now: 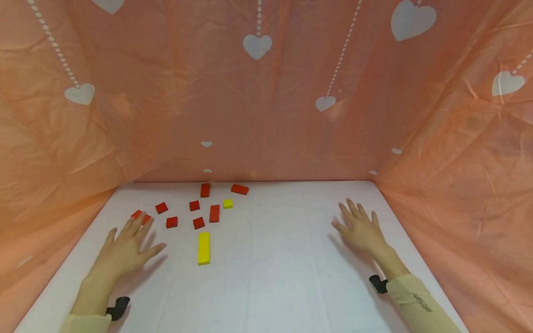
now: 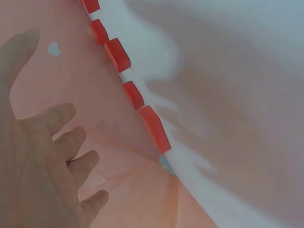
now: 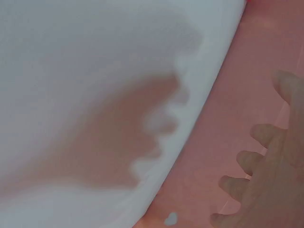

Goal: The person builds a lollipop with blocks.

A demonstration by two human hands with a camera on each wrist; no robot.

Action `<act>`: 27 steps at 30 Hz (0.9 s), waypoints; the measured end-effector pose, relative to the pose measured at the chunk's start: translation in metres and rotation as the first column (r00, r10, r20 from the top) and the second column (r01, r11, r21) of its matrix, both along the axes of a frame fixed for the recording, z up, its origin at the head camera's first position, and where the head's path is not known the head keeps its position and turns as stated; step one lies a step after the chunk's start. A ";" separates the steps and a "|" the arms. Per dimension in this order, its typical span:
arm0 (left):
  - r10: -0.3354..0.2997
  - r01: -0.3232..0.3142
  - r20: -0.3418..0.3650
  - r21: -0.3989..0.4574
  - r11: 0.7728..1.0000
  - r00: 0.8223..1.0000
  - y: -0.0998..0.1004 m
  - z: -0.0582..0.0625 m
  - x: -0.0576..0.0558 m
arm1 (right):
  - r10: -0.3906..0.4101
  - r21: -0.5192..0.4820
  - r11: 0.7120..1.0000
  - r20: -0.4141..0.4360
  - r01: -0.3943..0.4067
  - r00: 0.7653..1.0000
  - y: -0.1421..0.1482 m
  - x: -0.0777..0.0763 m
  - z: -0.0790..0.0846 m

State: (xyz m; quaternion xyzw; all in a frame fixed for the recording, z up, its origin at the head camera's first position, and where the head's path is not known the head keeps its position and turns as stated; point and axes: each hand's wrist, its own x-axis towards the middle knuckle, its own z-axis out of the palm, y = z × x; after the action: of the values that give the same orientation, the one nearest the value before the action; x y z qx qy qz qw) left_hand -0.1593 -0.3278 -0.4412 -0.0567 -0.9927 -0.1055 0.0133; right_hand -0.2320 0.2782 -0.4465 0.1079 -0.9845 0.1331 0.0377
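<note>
My left hand (image 1: 121, 254) hovers over the left part of the white table with its fingers spread. In the head view its fingertips overlap a red block (image 1: 136, 214) at the far left. The left wrist view shows that hand (image 2: 42, 156) apart from a row of red blocks (image 2: 154, 128). Over the right side of the table, my right hand (image 1: 361, 231) also has its fingers spread and holds nothing; its shadow falls on the cloth below. A long yellow block (image 1: 204, 248) lies right of the left hand, and a small yellow block (image 1: 227, 204) sits farther back.
Several red blocks, among them a flat oblong one (image 1: 214, 213) and a small one (image 1: 172, 222), lie scattered at the back left. An orange curtain (image 1: 266, 115) with white hearts walls the white table (image 1: 283, 277) at the back and both sides.
</note>
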 end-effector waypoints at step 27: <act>-0.184 0.184 -0.090 -0.002 0.983 0.979 0.050 -0.009 -0.011 | 0.225 -0.241 0.936 -0.149 -0.256 0.963 -0.126 -0.049 0.004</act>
State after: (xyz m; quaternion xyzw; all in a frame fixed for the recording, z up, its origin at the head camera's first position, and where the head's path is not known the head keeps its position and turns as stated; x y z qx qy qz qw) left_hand -0.1706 -0.2773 -0.4503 -0.1529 -0.9812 -0.1070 0.0482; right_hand -0.2813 0.1518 -0.4421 0.2297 -0.9340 0.2572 0.0934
